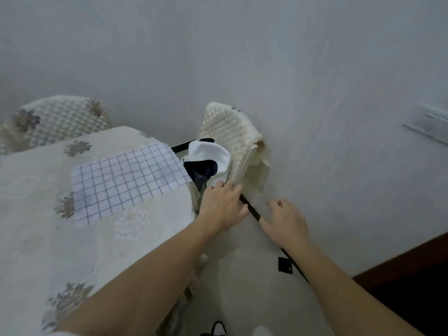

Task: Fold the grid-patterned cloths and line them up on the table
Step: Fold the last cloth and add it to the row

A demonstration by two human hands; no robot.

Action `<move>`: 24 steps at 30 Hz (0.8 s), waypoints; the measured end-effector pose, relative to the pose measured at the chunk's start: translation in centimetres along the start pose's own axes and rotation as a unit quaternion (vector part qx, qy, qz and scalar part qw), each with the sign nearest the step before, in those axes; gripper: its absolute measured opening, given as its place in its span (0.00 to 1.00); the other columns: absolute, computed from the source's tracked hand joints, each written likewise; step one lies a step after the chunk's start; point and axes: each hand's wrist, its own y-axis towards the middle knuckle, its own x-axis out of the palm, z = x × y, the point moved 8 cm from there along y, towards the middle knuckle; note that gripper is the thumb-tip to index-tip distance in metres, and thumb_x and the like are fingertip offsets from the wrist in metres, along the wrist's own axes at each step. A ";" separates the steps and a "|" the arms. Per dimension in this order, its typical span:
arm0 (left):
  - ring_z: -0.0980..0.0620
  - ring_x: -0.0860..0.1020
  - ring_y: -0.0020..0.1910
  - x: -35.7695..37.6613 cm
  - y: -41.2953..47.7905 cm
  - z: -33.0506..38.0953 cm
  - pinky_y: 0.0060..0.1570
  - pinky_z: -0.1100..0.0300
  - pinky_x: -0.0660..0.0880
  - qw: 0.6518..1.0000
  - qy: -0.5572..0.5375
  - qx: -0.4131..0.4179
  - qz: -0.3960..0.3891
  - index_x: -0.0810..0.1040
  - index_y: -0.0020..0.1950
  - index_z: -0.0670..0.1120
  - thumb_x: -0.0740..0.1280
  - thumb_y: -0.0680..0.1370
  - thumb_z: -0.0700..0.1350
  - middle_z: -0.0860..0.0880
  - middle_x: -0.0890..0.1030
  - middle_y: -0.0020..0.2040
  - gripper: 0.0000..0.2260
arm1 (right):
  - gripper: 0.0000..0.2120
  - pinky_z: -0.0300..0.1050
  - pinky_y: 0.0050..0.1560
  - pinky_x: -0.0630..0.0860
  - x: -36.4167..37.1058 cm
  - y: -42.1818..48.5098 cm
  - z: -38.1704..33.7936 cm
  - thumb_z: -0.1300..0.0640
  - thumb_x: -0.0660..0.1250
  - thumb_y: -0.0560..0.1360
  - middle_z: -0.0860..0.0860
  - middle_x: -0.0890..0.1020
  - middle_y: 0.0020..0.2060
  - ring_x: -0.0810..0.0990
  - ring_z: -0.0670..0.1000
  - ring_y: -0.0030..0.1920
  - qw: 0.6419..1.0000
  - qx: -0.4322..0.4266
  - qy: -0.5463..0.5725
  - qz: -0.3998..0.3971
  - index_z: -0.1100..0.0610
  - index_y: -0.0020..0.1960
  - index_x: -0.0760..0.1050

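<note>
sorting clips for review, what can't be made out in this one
- Bag contents: head view, its white flap covers the inside.
- Strap: head view, it runs under the right hand; the back of the hand hides whether it grips.
- Table: head view, cut off by the left and lower frame edges.
- Grid cloth: head view, too blurred to count layers.

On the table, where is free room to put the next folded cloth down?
Free: the wide tablecloth patch left of and nearer than the grid-patterned cloth; also a narrow strip beyond it, toward the far chair. Crowded: the right-side chair, where white fabric, dark bag, black strap, left hand and right hand meet.
</note>
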 end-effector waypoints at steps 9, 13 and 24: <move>0.44 0.74 0.57 3.0 4.7 -11.3 0.52 0.48 0.72 0.993 -0.002 -0.113 -0.019 0.68 0.68 0.51 0.55 0.77 0.63 0.48 0.77 0.60 0.25 | 0.19 0.51 0.55 0.72 3.4 12.6 -7.9 0.42 0.61 0.77 0.51 0.76 0.58 0.74 0.55 0.59 0.993 -0.116 0.000 -0.030 0.50 0.64 0.72; 0.44 0.74 0.59 4.8 4.8 -16.0 0.54 0.48 0.72 0.983 -0.003 -0.179 -0.039 0.69 0.69 0.50 0.56 0.78 0.61 0.48 0.76 0.63 0.24 | 0.20 0.51 0.55 0.72 5.7 16.8 -12.0 0.43 0.60 0.77 0.51 0.76 0.59 0.75 0.54 0.59 0.982 -0.182 0.002 -0.049 0.49 0.65 0.71; 0.47 0.75 0.64 7.8 0.3 -26.8 0.59 0.49 0.73 0.929 0.021 -0.361 -0.081 0.70 0.71 0.49 0.62 0.77 0.57 0.49 0.75 0.69 0.25 | 0.21 0.52 0.51 0.75 12.5 25.3 -24.5 0.42 0.56 0.79 0.52 0.78 0.57 0.76 0.55 0.54 0.912 -0.396 0.008 -0.103 0.52 0.65 0.73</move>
